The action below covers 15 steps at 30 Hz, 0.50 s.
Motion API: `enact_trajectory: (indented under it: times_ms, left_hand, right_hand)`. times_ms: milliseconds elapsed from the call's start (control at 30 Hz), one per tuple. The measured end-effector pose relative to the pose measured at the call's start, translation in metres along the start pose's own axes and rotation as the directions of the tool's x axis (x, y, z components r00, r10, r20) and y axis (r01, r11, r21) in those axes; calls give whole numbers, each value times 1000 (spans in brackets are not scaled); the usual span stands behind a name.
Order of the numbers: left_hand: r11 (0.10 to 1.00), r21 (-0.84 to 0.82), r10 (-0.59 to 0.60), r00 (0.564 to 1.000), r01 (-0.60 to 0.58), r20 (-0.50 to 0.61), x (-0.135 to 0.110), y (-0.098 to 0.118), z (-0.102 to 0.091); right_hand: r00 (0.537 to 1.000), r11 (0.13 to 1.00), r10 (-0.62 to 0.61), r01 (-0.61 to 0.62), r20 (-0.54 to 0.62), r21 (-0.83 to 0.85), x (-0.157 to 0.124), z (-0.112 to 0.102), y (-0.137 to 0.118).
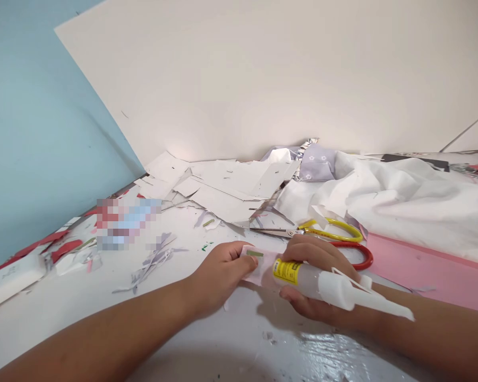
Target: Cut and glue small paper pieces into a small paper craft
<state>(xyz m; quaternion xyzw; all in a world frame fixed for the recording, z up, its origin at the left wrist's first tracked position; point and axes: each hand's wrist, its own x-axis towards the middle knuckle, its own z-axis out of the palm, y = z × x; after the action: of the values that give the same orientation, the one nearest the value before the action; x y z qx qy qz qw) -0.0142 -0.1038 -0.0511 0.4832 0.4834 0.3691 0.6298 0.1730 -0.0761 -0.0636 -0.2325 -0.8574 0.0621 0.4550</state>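
My left hand (227, 270) pinches a small pale pink piece of paper (255, 276) near the middle of the table. A short green strip (255, 253) lies on that paper, beside my thumb tip. In my right hand (318, 254) is a clear glue bottle (308, 278) with a yellow label and a white nozzle cap. The bottle lies sideways, its nozzle pointing right toward my forearm and its base close to the pink paper. Just beyond my right hand rest scissors (290, 232) with one yellow and one red handle loop.
White paper sheets (231, 191) are piled at the back, against a large white board (279, 79). White cloth or thin sheeting (406, 196) and pink paper (430, 270) lie on the right. Paper shreds (151, 262) and red scraps (66, 250) are scattered at left.
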Motion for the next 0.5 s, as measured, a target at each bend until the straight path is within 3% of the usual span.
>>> enact_trajectory:
  times_ms: [133, 233, 500]
  left_hand:
    - [1000, -16, 21, 1000, -21, 3, 1, -1, -1]
    - [1000, 3, 20, 1000, -20, 14, 1, -1, -1]
    - [999, 42, 2, 1000, -2, -5, 1, 0, 0]
  right_hand:
    - [1000, 998, -26, 27, 14, -50, 0, 0, 0]
    - [997, 999, -11, 15, 79, -45, 0, 2, 2]
    - [992, 996, 47, -38, 115, -81, 2, 4, 1]
